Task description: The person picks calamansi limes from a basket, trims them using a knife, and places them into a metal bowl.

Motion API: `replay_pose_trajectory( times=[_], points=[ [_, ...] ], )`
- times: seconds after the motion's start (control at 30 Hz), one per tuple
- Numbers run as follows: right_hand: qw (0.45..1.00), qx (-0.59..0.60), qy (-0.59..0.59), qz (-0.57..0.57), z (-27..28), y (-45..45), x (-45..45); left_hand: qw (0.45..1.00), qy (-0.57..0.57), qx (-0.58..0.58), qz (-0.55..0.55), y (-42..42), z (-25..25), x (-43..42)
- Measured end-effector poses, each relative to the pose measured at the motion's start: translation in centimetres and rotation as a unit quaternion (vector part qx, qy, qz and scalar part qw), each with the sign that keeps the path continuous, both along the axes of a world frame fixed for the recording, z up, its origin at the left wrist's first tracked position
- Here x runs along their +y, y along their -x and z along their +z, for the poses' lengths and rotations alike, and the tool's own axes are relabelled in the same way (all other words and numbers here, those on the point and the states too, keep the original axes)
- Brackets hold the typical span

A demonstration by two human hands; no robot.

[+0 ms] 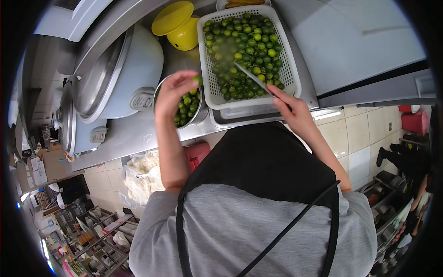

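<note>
My left hand (pixel 177 90) is over the rim of a round metal bowl (pixel 201 112), its fingertips closed on a small green lime (pixel 197 80). More limes (pixel 186 109) lie in that bowl. My right hand (pixel 287 105) grips a knife (pixel 253 76) by its dark handle. The blade points up and left over a white perforated basket (pixel 289 69) full of small green limes (pixel 251 44). Beneath the basket is a metal tray (pixel 240 118).
Two large rice cookers (pixel 147 55) stand left on the steel counter (pixel 134 129). A yellow container (pixel 182 34) sits behind the bowl. Below the counter are a bag of white stuff (pixel 142 177) and a red object (pixel 197 153). Another person's dark-clothed legs (pixel 401 159) show at far right.
</note>
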State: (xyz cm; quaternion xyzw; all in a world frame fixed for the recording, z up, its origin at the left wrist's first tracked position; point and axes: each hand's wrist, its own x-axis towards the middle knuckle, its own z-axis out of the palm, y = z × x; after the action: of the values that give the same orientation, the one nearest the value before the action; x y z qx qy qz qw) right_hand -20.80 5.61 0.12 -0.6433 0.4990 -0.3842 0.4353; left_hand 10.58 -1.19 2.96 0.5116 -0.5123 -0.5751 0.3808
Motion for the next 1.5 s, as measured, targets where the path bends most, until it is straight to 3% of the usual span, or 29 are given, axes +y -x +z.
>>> replay_pose_trajectory(
  times=[0.03,0.1,0.17,0.2,0.23,0.3,0.33,0.37,0.43,0.5,0.57,0.6,0.63,0.67,0.7,0.73,0.77,0.83,0.93,1.27,1.5],
  points=[
    [1.000,0.000,0.000,0.000,-0.1,0.4,-0.1,0.985,-0.009,-0.164,-0.049,-1.7,0.6,0.2],
    [0.999,0.007,0.007,-0.041,-0.3,1.1,-0.6,0.971,-0.012,-0.227,-0.072,-2.7,-0.1,0.2],
    [0.999,0.027,0.007,-0.042,0.7,1.2,-0.9,0.929,0.126,-0.341,-0.076,-1.4,-0.9,-0.5],
    [0.999,0.033,-0.012,-0.040,1.3,1.1,-1.1,0.899,0.131,-0.415,-0.058,1.2,-0.3,-0.7],
    [0.998,0.040,-0.031,-0.039,1.6,1.0,-1.2,0.857,0.212,-0.466,-0.058,2.6,-1.9,-1.0],
    [0.999,0.030,0.000,-0.036,1.7,0.5,-1.3,0.784,0.220,-0.576,-0.073,6.3,-4.1,-1.6],
    [0.999,0.019,0.029,-0.033,1.7,0.4,-1.3,0.692,0.228,-0.673,-0.124,7.6,-5.4,-2.3],
    [0.999,0.019,0.030,-0.033,1.6,0.3,-1.3,0.692,0.228,-0.674,-0.124,8.5,-6.4,-2.5],
    [0.998,0.025,0.043,-0.027,1.6,0.2,-1.2,0.601,0.283,-0.739,-0.113,9.5,-8.2,-2.7],
    [0.998,0.028,0.046,-0.033,1.5,0.3,-1.0,0.593,0.296,-0.741,-0.104,9.1,-8.9,-3.4],
    [0.998,0.030,0.047,-0.040,1.4,0.6,-0.7,0.702,0.280,-0.648,-0.095,8.0,-8.1,-3.7],
    [0.998,0.024,0.036,-0.044,1.3,0.8,-0.6,0.803,0.205,-0.555,-0.069,8.5,-5.1,-2.6],
    [0.998,0.018,0.024,-0.046,1.2,0.9,-0.4,0.803,0.205,-0.555,-0.073,8.2,-4.8,-2.3],
    [0.998,0.017,0.023,-0.049,1.1,0.9,-0.2,0.914,0.165,-0.367,-0.047,7.7,-4.6,-2.2],
    [0.999,-0.013,-0.007,-0.050,1.0,0.8,0.0,0.980,0.117,-0.161,-0.016,7.5,-4.2,-2.0],
    [0.997,-0.043,-0.037,-0.049,0.9,0.7,0.1,0.996,0.087,-0.025,-0.008,7.6,-3.8,-1.4],
    [0.997,-0.043,-0.037,-0.049,0.8,0.6,0.2,0.996,0.087,-0.025,-0.007,7.9,-3.2,-0.9],
    [0.996,-0.061,-0.059,-0.024,0.7,0.2,0.3,0.980,-0.005,0.193,0.043,8.5,-2.3,-0.1],
    [0.994,-0.079,-0.068,-0.013,0.3,-0.6,0.4,0.955,-0.031,0.289,0.053,8.3,-3.2,0.0],
    [0.997,-0.062,-0.047,0.013,-0.1,-1.6,0.4,0.964,0.011,0.261,0.054,9.0,-2.6,0.3],
    [0.975,-0.050,-0.213,-0.027,0.2,-0.7,-0.4,0.961,0.036,0.271,0.037,9.4,-1.6,0.3]
  ],
)
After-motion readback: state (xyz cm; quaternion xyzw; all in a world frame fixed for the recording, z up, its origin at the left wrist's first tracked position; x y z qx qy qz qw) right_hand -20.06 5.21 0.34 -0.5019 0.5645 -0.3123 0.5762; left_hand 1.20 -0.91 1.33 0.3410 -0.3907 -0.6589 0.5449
